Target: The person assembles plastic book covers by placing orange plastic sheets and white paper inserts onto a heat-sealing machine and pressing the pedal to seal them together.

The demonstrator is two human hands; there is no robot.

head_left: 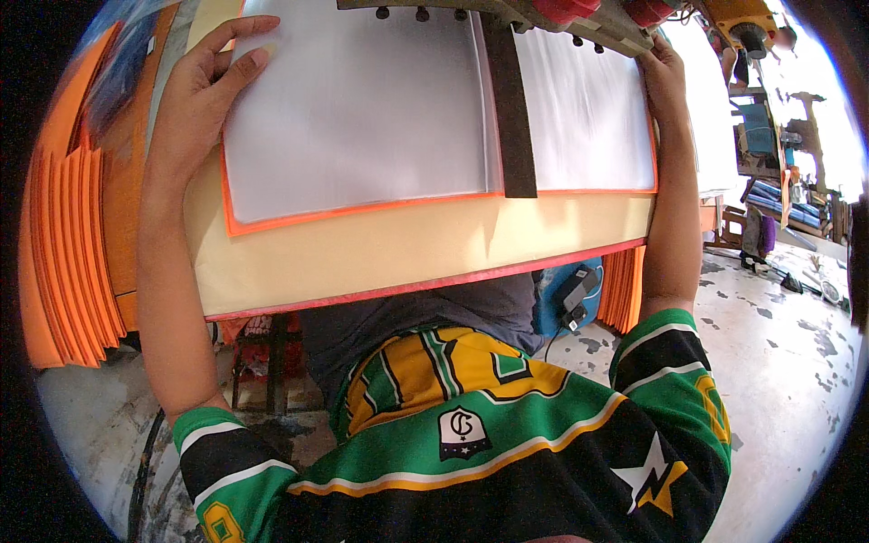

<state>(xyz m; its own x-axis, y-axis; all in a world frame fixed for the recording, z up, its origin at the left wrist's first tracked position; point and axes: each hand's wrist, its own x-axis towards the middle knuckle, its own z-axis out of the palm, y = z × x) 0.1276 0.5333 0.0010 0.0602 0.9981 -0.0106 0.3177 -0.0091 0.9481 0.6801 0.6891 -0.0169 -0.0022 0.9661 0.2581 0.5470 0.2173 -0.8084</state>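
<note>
Head view: orange-edged sheet [362, 118] between left hand [201, 90] and right hand [667, 80].

A plastic-covered sheet [353, 118] lies on the board [434, 258] between the left hand [206, 86] and right hand [667, 77], a strip [511, 118] crossing it below the machine frame [611, 29]. One folder stack [68, 262] stands left of the board, another stack [623, 281] below its right end.

On the person's green, black and yellow jersey [407, 507], a white shield-shaped badge [450, 438] bears a single ornate dark letter [464, 423] above a dark band [464, 450] of small stars. A white-and-yellow star emblem [654, 477] stands to its right; yellow block characters [714, 409] on both sleeves [665, 364] are too angled to read.
</note>
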